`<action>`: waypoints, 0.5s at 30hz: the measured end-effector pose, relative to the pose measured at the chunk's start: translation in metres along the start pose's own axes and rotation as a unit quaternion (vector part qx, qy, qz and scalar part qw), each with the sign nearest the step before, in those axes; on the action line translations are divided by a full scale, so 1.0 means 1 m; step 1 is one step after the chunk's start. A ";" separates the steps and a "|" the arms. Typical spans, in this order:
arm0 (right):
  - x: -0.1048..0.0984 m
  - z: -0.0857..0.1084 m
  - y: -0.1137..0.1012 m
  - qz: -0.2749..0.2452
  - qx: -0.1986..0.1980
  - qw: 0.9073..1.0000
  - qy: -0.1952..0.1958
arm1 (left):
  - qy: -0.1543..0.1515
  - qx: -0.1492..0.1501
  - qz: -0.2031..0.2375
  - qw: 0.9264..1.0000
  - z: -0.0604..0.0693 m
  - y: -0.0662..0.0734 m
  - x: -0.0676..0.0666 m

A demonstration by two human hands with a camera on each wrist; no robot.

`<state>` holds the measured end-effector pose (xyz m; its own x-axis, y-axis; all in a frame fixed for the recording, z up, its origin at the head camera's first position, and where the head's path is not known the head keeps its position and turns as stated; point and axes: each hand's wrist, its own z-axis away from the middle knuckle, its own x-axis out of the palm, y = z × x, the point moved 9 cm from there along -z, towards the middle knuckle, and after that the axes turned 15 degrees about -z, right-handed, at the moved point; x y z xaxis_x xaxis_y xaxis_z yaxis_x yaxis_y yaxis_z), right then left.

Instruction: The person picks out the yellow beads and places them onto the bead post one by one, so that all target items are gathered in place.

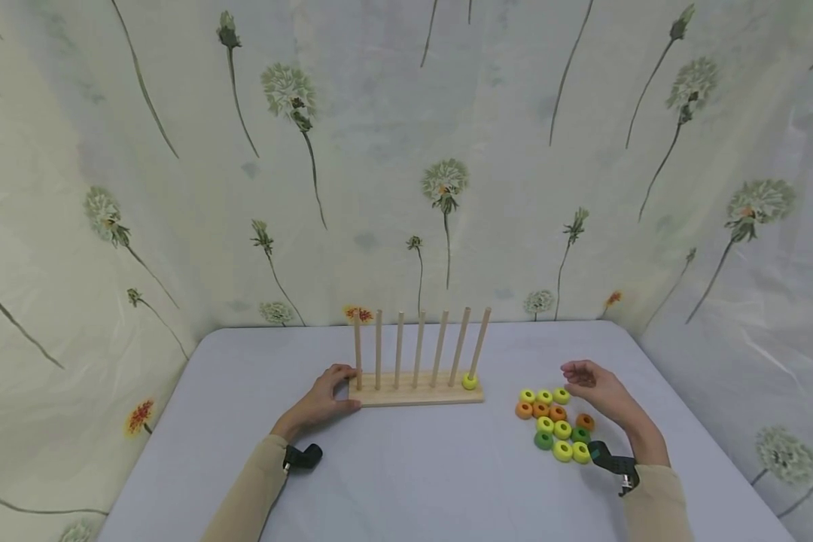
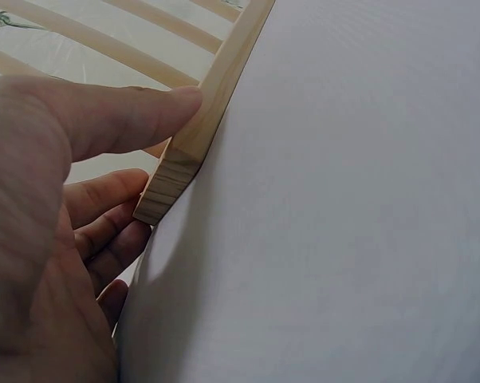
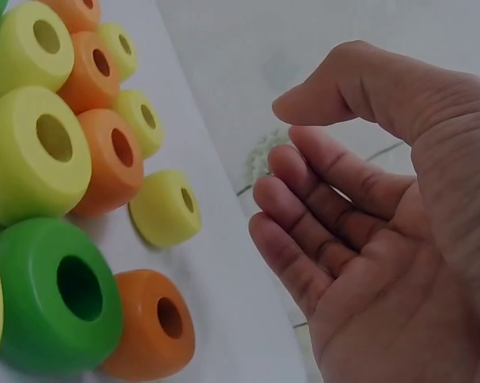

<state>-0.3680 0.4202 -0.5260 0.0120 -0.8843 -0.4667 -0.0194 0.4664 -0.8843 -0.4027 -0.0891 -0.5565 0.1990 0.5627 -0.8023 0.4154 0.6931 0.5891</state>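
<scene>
A wooden base (image 1: pixel 406 397) with several upright pegs stands on the table, and one yellow bead (image 1: pixel 470 382) sits on its rightmost peg. My left hand (image 1: pixel 320 399) grips the left end of the base; in the left wrist view the thumb lies on the edge of the wooden base (image 2: pixel 212 104) and the fingers of the hand (image 2: pixel 72 183) are at its far side. My right hand (image 1: pixel 603 391) is held above the right of the loose beads. In the right wrist view the hand (image 3: pixel 375 207) has loosely bent fingers with nothing between them, beside a yellow bead (image 3: pixel 167 209).
Loose yellow beads (image 1: pixel 562 430), orange beads (image 1: pixel 540 410) and green beads (image 1: pixel 544 440) lie grouped right of the base. The white table (image 1: pixel 413 474) ends at a flowered curtain (image 1: pixel 373 150) behind it.
</scene>
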 end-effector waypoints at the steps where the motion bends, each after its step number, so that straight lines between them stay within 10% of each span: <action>1: 0.001 0.001 0.000 -0.002 0.003 1.000 -0.003 | 0.000 -0.002 -0.001 1.000 0.000 0.000 0.000; 15: 0.015 0.009 0.000 -0.002 0.051 0.998 -0.048 | 0.002 0.005 0.000 1.000 0.001 0.002 -0.001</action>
<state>-0.3586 0.4074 -0.5332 0.1082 -0.8828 -0.4570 0.0831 0.4662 -0.8808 -0.4013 -0.0887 -0.5547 0.1957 0.5648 -0.8017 0.4249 0.6879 0.5884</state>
